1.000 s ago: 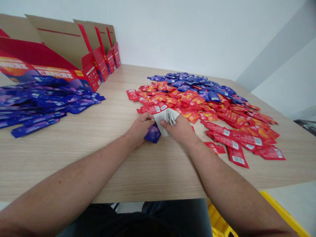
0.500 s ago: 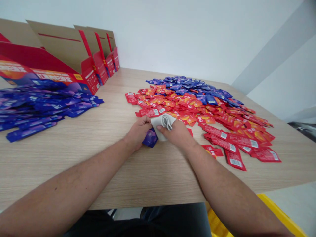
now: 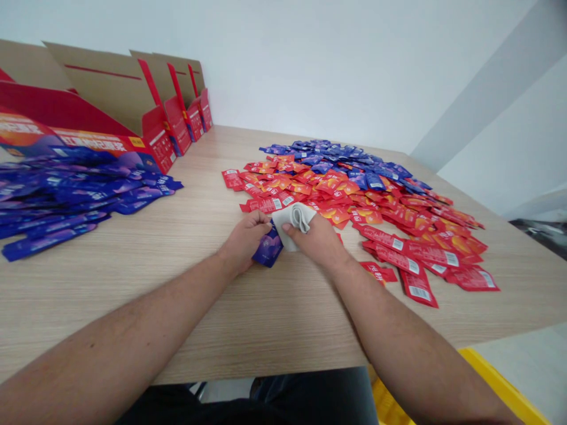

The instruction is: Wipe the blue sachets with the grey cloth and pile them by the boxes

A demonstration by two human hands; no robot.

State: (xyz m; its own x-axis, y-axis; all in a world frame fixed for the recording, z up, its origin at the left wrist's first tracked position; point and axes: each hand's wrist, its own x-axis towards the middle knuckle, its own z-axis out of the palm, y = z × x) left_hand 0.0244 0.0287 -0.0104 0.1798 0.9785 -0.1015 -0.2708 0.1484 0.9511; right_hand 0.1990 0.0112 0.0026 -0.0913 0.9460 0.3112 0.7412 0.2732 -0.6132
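While the left hand (image 3: 243, 245) is closing on a blue packet (image 3: 267, 251) resting on the table (image 3: 133, 283), seemingly to keep it from sliding, the right hand (image 3: 316, 242) is pinching a folded grey cloth (image 3: 292, 227) against the packet's top end. Red packets (image 3: 390, 251) are lying just ahead of the grip, with more blue packets (image 3: 80, 195) well left.

Grey cloth (image 3: 293, 225), purple-blue sachet (image 3: 268, 249)
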